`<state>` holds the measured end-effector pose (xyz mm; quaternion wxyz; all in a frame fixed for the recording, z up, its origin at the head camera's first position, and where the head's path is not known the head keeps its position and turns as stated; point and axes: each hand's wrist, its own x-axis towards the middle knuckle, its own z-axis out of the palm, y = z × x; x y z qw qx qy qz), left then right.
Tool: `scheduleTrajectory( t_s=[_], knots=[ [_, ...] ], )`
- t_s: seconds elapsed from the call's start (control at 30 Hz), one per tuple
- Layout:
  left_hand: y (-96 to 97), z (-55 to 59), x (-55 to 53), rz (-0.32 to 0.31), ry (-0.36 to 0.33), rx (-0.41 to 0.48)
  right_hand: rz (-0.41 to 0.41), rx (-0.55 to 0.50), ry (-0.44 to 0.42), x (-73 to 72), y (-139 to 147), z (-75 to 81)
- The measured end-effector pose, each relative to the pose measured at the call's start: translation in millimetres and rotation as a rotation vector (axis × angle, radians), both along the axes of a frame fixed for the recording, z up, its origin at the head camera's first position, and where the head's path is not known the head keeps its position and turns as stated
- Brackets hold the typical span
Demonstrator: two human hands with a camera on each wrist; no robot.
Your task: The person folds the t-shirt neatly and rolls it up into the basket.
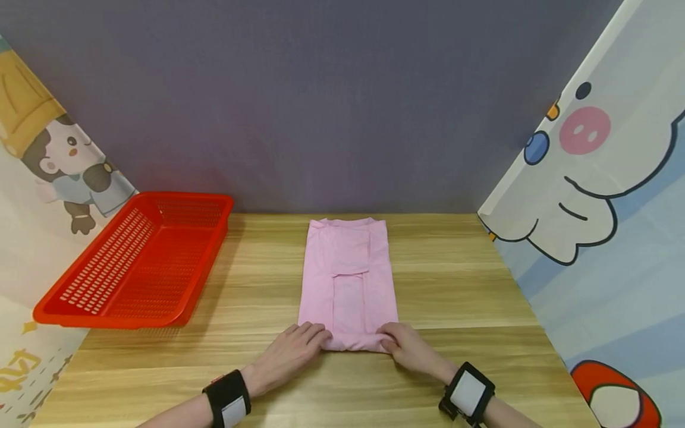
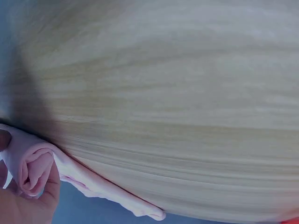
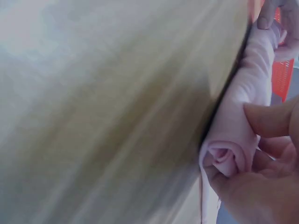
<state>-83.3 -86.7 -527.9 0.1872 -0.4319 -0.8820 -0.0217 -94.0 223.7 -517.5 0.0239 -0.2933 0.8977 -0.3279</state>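
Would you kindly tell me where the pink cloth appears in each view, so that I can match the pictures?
Head: the pink cloth lies just right of centre, below mid-height.
Left wrist: it runs from the left edge, low down, to the bottom centre.
Right wrist: it runs down the right side, its rolled end low.
Shared landmark: the left hand, at the cloth in all three; the right wrist view shows it top right.

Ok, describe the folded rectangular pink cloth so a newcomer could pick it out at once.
On the light wood-grain table, look right of the red rectangular plastic basket. There lies the folded pink cloth, its near edge rolled and gripped by the left hand and right hand. It is the only pink, soft thing on the tabletop, unlike the perforated basket.
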Motion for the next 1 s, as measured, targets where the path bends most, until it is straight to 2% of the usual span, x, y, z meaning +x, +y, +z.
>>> scheduleTrajectory(
  t_s=[0.07, 0.13, 0.2, 0.33, 0.43, 0.5, 0.6, 0.67, 0.73, 0.9, 1.0],
  knots=[
    [0.3, 0.3, -0.7, 0.023, -0.07, 0.019, 0.005, 0.005, -0.043, -2.6, 0.0, 1.7],
    [1.4, 1.3, -1.9, 0.051, -0.179, 0.073, 0.008, 0.009, -0.063, -3.4, -0.7, 2.7],
    [3.3, 3.9, -4.2, 0.081, -0.318, 0.157, 0.01, 0.023, -0.04, -1.6, -1.7, 3.2],
    [5.3, 13.2, -10.4, 0.152, -0.621, 0.336, -0.004, 0.082, 0.056, 5.3, -4.3, 2.2],
    [4.8, 18.8, -14.9, 0.198, -0.793, 0.422, -0.013, 0.12, 0.158, 7.7, -5.1, -1.3],
    [4.3, 20.7, -17.5, 0.204, -0.855, 0.445, -0.007, 0.138, 0.256, 7.3, -5.1, -4.5],
    [4.7, 22.1, -20.6, 0.184, -0.897, 0.462, 0.0, 0.15, 0.399, 5.4, -4.6, -9.2],
    [5.9, 21.8, -21.3, 0.167, -0.871, 0.446, 0.01, 0.147, 0.454, 4.2, -4.1, -11.5],
    [7.2, 19.7, -20.5, 0.149, -0.783, 0.386, 0.022, 0.123, 0.451, 2.9, -3.7, -12.7],
    [8.5, 11.8, -13.7, 0.121, -0.43, 0.167, 0.039, 0.031, 0.306, -2.5, -2.9, -10.3],
    [8.1, 8.4, -10.9, 0.1, -0.296, 0.116, 0.053, 0.009, 0.189, -6.8, -2.1, -5.1]
  ],
)
